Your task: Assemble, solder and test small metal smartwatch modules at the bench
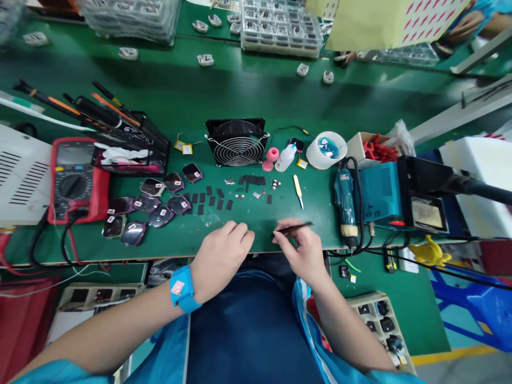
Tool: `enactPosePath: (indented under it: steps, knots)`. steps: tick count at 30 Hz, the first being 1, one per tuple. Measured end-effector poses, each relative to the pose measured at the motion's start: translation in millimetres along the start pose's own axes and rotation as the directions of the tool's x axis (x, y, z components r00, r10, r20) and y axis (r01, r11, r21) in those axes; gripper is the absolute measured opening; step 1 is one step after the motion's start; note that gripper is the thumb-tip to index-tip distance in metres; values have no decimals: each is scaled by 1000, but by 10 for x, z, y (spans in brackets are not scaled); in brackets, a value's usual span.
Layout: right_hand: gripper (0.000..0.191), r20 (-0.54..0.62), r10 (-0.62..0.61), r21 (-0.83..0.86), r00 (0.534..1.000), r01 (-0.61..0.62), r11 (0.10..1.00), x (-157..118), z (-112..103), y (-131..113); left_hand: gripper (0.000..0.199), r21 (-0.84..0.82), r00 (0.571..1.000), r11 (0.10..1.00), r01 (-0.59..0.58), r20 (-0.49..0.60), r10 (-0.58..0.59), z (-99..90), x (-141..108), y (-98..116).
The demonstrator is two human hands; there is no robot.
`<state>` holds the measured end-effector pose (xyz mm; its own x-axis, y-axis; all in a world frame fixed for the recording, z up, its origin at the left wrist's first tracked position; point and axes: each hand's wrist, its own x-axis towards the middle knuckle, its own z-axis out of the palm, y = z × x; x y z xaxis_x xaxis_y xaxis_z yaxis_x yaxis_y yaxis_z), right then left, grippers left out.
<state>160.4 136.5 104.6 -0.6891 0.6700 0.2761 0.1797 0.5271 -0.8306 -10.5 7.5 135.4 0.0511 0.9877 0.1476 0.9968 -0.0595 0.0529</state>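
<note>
My right hand point(304, 250) is closed in a pinch around slim black tweezers point(298, 228), which lie nearly level above the green bench near its front edge. To its left, my left hand point(224, 256) is curled with its back toward me, a blue wrist strap point(184, 289) behind it; whatever its fingers hold is hidden. Beyond the hands lie several small black pads point(220, 204), a black ribbed strip point(255, 180) and tiny metal parts point(276, 184). A cream-handled tool point(298, 191) rests beyond my right hand. Several watch-like units with dark screens point(160, 215) are grouped at left.
A fan point(238, 144) stands mid-bench, beside a white squeeze bottle point(286, 157) and a white tub point(326, 151). At right are a teal electric screwdriver point(346, 200) and a soldering station point(380, 192) with cables. A red multimeter point(79, 181) and tool holder point(160, 152) stand left.
</note>
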Motion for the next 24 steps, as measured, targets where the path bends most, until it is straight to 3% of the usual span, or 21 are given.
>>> enactPosePath:
  steps: [5,9,13,17,20,22,24]
  knots:
    - [10,3,-75,29,997,74,997,-27,-13,48,15,78,999,997,-13,-29,15,28,26,66]
    - [13,-9,-64,112,998,65,992,-109,38,28,19,47,990,998,-38,-132,44,167,-61,39]
    - [14,-9,-91,238,996,90,967,-196,199,-43,19,-54,966,999,-1,-259,-13,313,-144,8]
    - [13,-20,-119,309,993,119,944,-245,334,-66,20,-290,928,954,79,-328,-177,397,-184,36]
    - [13,0,-152,285,988,146,947,-249,374,-59,17,-527,879,830,185,-289,-379,377,-201,44]
    - [13,16,-179,258,984,169,951,-239,379,-54,15,-595,847,765,248,-250,-469,336,-229,3]
    - [13,27,-193,242,981,181,953,-227,377,-53,16,-574,843,762,299,-216,-493,296,-280,-80]
